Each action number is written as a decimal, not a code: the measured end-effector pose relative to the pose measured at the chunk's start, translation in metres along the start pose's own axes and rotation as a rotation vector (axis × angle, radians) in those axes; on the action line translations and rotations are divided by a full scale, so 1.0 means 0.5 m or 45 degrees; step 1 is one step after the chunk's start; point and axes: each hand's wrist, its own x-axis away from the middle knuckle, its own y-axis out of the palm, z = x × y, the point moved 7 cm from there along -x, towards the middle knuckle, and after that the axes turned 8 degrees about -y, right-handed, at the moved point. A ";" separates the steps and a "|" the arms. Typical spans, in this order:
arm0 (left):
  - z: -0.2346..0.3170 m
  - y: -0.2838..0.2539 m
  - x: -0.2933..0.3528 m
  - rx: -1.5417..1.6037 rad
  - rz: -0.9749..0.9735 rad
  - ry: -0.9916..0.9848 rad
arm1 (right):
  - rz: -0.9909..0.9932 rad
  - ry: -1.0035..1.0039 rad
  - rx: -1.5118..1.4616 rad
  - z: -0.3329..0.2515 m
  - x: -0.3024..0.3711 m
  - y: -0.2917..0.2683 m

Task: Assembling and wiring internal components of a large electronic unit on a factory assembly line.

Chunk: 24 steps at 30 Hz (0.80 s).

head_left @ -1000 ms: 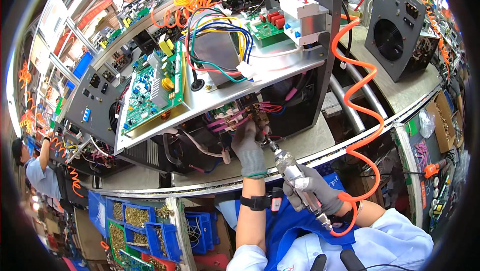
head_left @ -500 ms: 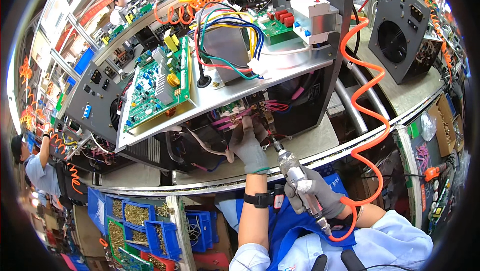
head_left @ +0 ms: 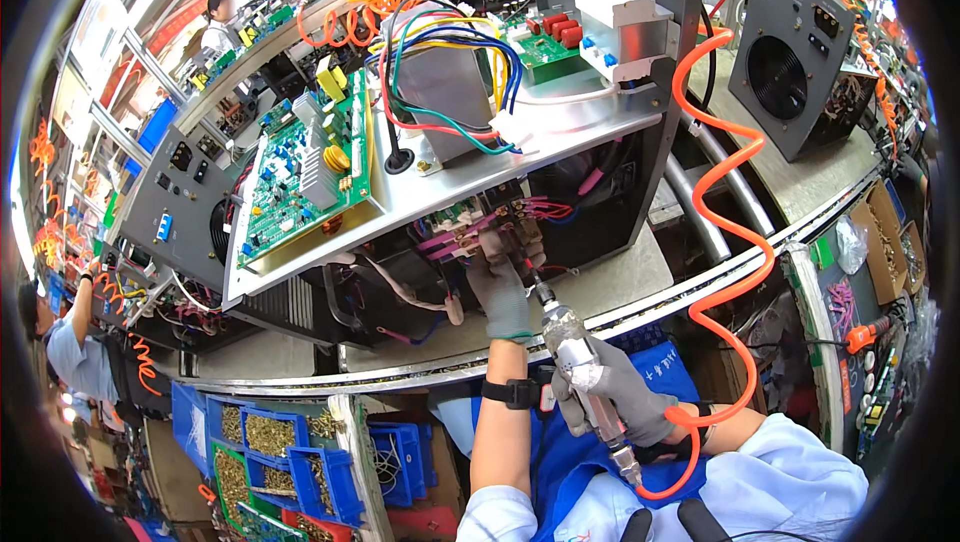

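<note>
My right hand, in a grey glove, is wrapped round an air screwdriver with a metal body. From the tool's rear an orange coiled hose rises to the right. Its thin bit points up and away into the open lower bay of a dark machine housing. Inside that bay, beside the bit, my gloved left hand has its fingers bent together among pink-sleeved wires. The fingertips are partly shaded, and what they pinch is too small to make out.
Above the bay, a tilted metal plate carries a green circuit board and a bundle of coloured wires. Another grey housing with a fan stands right. Blue bins of small brass-coloured parts sit lower left. A co-worker is at left.
The screwdriver and my right hand have shifted slightly left and up, with the bit closer to my left fingers. My left hand stays in the bay. The whole view has shifted a little.
</note>
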 end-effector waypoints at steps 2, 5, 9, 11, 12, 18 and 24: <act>0.005 0.001 -0.001 -0.101 -0.037 0.041 | -0.011 0.015 0.001 0.010 -0.006 -0.005; -0.001 -0.006 -0.004 -0.100 -0.017 -0.002 | -0.008 0.018 0.006 0.013 -0.010 -0.001; 0.002 -0.005 -0.005 -0.061 0.048 -0.066 | -0.016 0.045 0.049 0.017 -0.011 -0.002; 0.006 -0.001 -0.004 -0.005 0.028 0.018 | -0.024 -0.001 0.052 0.020 -0.012 -0.004; 0.008 -0.001 -0.004 -0.008 0.029 0.020 | -0.028 -0.049 0.054 0.020 -0.013 -0.006; 0.002 -0.002 -0.005 0.040 0.033 -0.124 | -0.011 -0.069 0.117 0.025 -0.013 -0.013; 0.032 -0.019 0.011 -0.090 0.154 -0.384 | -0.068 -0.019 0.238 0.007 0.012 -0.030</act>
